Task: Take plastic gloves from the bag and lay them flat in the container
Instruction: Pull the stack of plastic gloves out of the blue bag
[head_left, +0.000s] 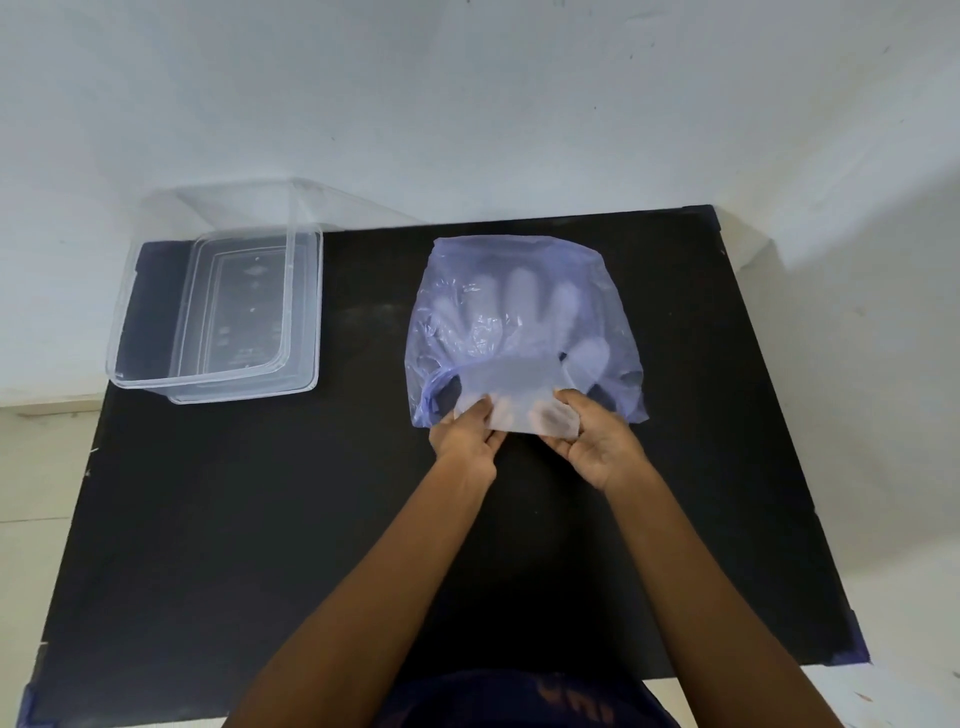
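Note:
A pale blue see-through plastic bag (524, 260) lies on the black table, right of centre. Inside it a stack of clear plastic gloves (519, 338) shows, fingers pointing away from me. The gloves' cuff end sticks out of the bag's near opening. My left hand (467, 441) pinches the cuff's left corner and my right hand (597, 441) pinches its right corner. A clear rectangular container (124, 322) sits at the table's far left corner, with nothing visible in it.
The black table (260, 519) ends against a white wall at the back. A clear lid (306, 312) lies partly under or against the container's right side. The container overhangs the table's left edge slightly.

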